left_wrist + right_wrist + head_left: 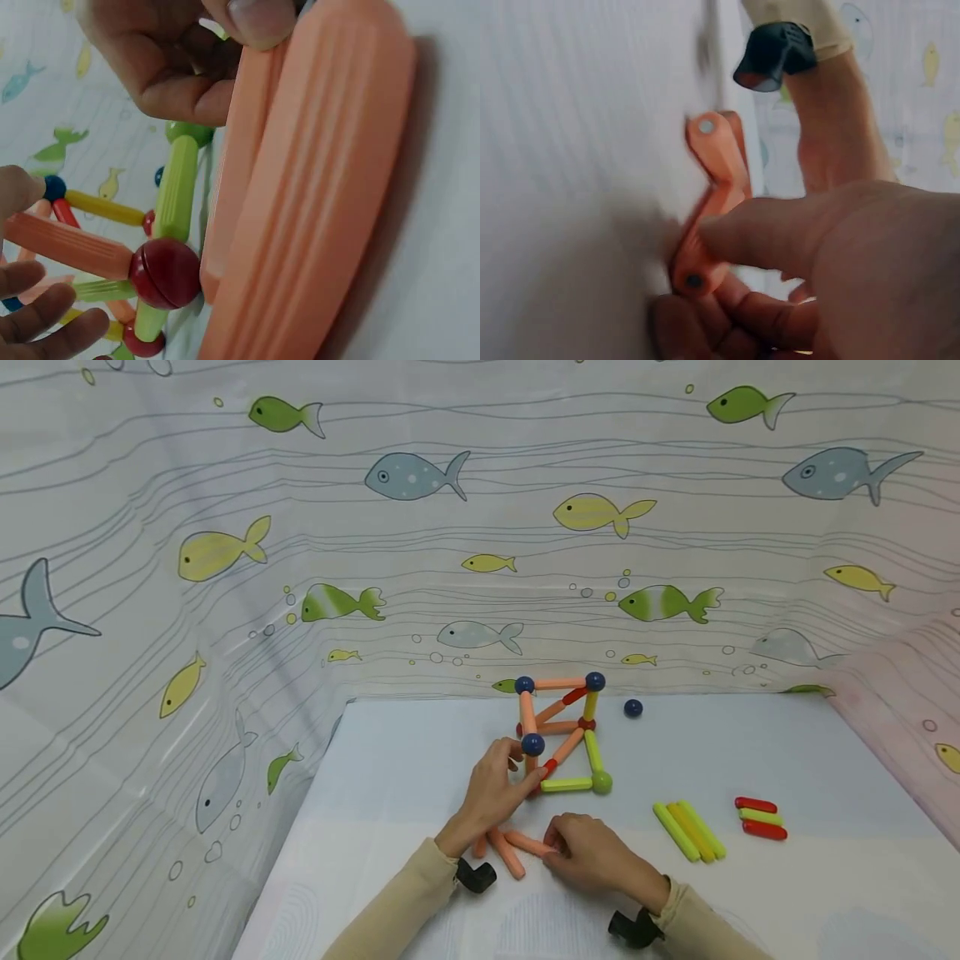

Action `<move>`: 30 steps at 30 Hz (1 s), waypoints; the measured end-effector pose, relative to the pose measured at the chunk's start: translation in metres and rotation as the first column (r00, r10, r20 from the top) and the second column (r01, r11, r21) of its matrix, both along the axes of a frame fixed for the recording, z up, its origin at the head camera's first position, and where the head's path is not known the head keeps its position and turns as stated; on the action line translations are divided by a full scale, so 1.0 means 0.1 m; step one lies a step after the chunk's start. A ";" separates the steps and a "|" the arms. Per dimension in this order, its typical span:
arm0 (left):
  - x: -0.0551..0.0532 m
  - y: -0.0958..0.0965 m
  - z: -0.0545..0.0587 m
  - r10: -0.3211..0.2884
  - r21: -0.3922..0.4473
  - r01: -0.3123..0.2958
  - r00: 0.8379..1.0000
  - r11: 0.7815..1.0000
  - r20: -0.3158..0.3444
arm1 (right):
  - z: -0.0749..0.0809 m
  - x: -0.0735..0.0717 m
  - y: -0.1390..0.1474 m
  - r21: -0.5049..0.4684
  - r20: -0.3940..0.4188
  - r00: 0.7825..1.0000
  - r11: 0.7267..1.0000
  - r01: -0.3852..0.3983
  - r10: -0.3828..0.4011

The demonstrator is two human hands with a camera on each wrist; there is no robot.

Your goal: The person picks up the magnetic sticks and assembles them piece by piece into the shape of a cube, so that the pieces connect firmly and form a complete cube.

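A cube-like frame of magnetic sticks and balls (564, 783) stands toward the back of the table. My left hand (491, 785) is at its near left corner, just under a dark blue ball (533, 744). In the left wrist view, thumb and loosely bent fingers (56, 311) lie on either side of an upright orange stick (71, 246), which rises from a red ball (166, 274). My right hand (592, 852) pinches one end of an orange magnetic stick (527, 843) low over the table. Other orange sticks (507, 853) lie beside it, partly behind the left wrist.
To the right lie yellow and lime sticks (688, 832) side by side, then short red and lime sticks (761, 818). A loose dark blue ball (633, 708) sits near the back edge. A fish-patterned curtain (420, 560) encloses the white table (390, 752).
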State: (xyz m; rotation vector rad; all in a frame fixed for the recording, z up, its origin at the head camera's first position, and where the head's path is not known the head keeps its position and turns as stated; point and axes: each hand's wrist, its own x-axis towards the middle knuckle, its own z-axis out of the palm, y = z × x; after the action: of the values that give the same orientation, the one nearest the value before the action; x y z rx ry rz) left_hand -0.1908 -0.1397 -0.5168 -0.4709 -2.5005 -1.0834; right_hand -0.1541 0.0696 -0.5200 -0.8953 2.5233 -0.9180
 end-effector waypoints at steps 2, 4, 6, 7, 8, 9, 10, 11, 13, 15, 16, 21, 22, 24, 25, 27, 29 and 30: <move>-0.02 0.01 0.00 -0.003 0.011 0.003 1.000 1.000 -0.022 | 0.06 -0.03 0.06 0.022 0.016 1.000 1.000 0.004 -0.004; -0.03 0.02 0.00 -0.012 0.022 0.013 0.999 1.000 -0.041 | 0.13 -0.10 0.14 0.035 0.028 1.000 0.999 0.007 -0.008; -0.04 0.02 -0.01 -0.025 0.030 0.027 0.998 0.999 -0.056 | 0.22 -0.19 0.26 0.034 0.047 0.999 0.999 0.017 -0.018; -0.04 0.02 -0.02 -0.033 0.034 0.035 0.998 0.999 -0.060 | 0.26 -0.25 0.32 0.029 0.054 0.998 0.999 0.026 -0.027; -0.05 0.01 -0.02 -0.039 0.034 0.041 0.997 0.999 -0.062 | 0.30 -0.31 0.39 0.016 0.059 0.997 0.999 0.039 -0.040; -0.05 0.01 -0.03 -0.048 0.035 0.050 0.997 0.998 -0.060 | 0.34 -0.37 0.46 -0.003 0.060 0.997 0.999 0.054 -0.054; -0.05 0.00 -0.03 -0.055 0.035 0.057 0.997 0.998 -0.059 | 0.37 -0.43 0.53 -0.025 0.055 0.996 0.997 0.070 -0.069; -0.06 0.00 -0.04 -0.060 0.036 0.062 0.997 0.997 -0.055 | 0.39 -0.49 0.60 -0.058 0.052 0.995 0.994 0.088 -0.085; -0.06 -0.01 -0.04 -0.066 0.036 0.067 0.997 0.997 -0.046 | 0.43 -0.59 0.70 -0.127 0.031 0.992 0.984 0.128 -0.125; -0.05 -0.01 -0.03 -0.070 0.035 0.071 0.997 0.997 -0.045 | 0.43 -0.68 0.75 -0.203 -0.005 0.985 0.965 0.166 -0.170; -0.05 -0.01 -0.03 -0.071 0.035 0.073 0.996 0.997 -0.049 | 0.43 -0.71 0.75 -0.236 -0.027 0.981 0.955 0.181 -0.192; -0.03 0.00 0.01 -0.066 0.052 0.069 0.997 0.996 -0.050 | 0.39 -0.83 0.63 -0.363 -0.110 0.953 0.904 0.226 -0.282; -0.03 0.00 0.01 -0.065 0.059 0.068 0.997 0.996 -0.045 | 0.39 -0.85 0.60 -0.383 -0.121 0.950 0.896 0.224 -0.289; -0.03 0.00 0.02 -0.067 0.073 0.069 0.997 0.995 -0.032 | 0.39 -0.87 0.54 -0.411 -0.126 0.949 0.886 0.216 -0.290; -0.03 0.00 0.03 -0.070 0.081 0.072 0.997 0.994 -0.026 | 0.39 -0.87 0.52 -0.420 -0.128 0.950 0.883 0.209 -0.285; -0.02 0.00 0.03 -0.077 0.091 0.078 0.997 0.993 -0.019 | 0.40 -0.87 0.49 -0.425 -0.121 0.952 0.881 0.207 -0.282; -0.02 0.00 0.03 -0.085 0.095 0.086 0.996 0.992 -0.016 | 0.40 -0.87 0.47 -0.427 -0.100 0.956 0.879 0.210 -0.277; -0.02 0.00 0.04 -0.086 0.095 0.087 0.996 0.992 -0.013 | 0.40 -0.86 0.47 -0.429 -0.093 0.956 0.878 0.214 -0.278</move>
State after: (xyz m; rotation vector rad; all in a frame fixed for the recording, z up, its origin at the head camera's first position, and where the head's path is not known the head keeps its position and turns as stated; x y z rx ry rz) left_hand -0.1930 -0.1402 -0.5132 -0.5601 -2.4271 -1.2247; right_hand -0.2402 0.1162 -0.4795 -0.7877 2.6624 -1.5706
